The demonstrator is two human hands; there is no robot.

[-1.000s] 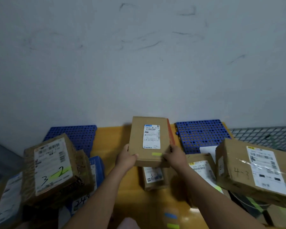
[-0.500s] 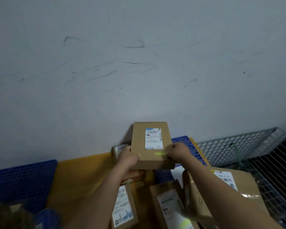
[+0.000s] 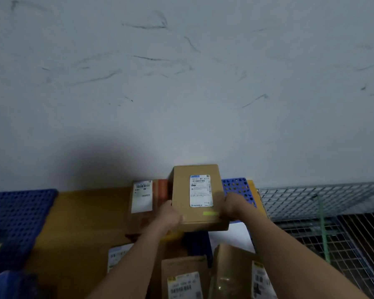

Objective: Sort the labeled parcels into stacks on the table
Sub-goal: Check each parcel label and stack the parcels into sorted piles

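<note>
A flat brown parcel with a white shipping label and a yellow-green strip is held above the yellow table, near the wall. My left hand grips its near left edge and my right hand grips its near right edge. To its left lies another brown parcel with a white label and an orange side. Closer to me are a labelled parcel under my left forearm, a brown parcel, and a taped parcel under my right forearm.
A blue perforated mat covers the table's left part and another blue mat lies behind the held parcel. A metal wire cage stands to the right of the table. A scuffed grey wall rises directly behind.
My view has swung right, so the left stack of parcels has left the frame. Both hands carried the flat parcel to the right, over the far right part of the table.
</note>
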